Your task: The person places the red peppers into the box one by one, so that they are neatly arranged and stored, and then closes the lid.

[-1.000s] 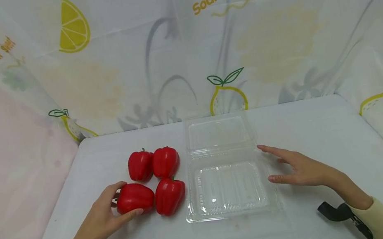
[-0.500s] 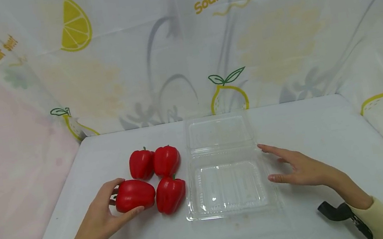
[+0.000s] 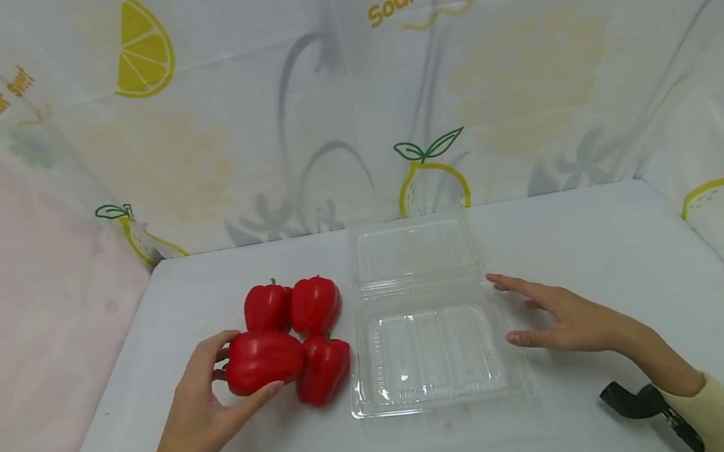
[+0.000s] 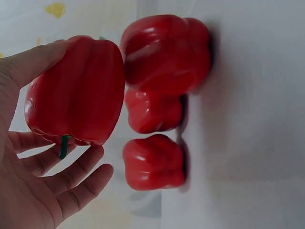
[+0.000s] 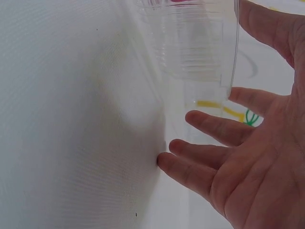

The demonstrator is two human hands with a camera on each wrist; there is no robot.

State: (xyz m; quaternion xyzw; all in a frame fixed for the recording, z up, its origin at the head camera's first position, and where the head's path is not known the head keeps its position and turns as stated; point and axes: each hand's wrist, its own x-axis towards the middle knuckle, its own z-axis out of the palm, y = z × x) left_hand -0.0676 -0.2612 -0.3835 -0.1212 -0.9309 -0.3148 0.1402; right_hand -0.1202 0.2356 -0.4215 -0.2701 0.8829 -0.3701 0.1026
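My left hand [image 3: 205,409] holds a red bell pepper [image 3: 262,360] between thumb and fingers, raised off the table; its green stem [image 4: 64,147] shows in the left wrist view. Three more red bell peppers lie close by: a front one [image 3: 325,374], partly covered by the held one, a back left one [image 3: 266,307] and a back right one [image 3: 314,304]. To their right, a clear plastic clamshell box [image 3: 436,356] lies with its lid [image 3: 412,249] folded back. Beside the box's right edge, my right hand [image 3: 562,321] has its fingers spread and holds nothing.
A white table [image 3: 590,229] carries everything. Behind it hangs a lemon-printed cloth [image 3: 329,105], with a pinkish cloth [image 3: 27,311] at the left. Black wrist mounts [image 3: 635,401] sit near the forearms.
The left hand has lifted its bell pepper off the table and shifted it slightly right and away, so it now overlaps the front pepper in the head view. The right hand stays still.
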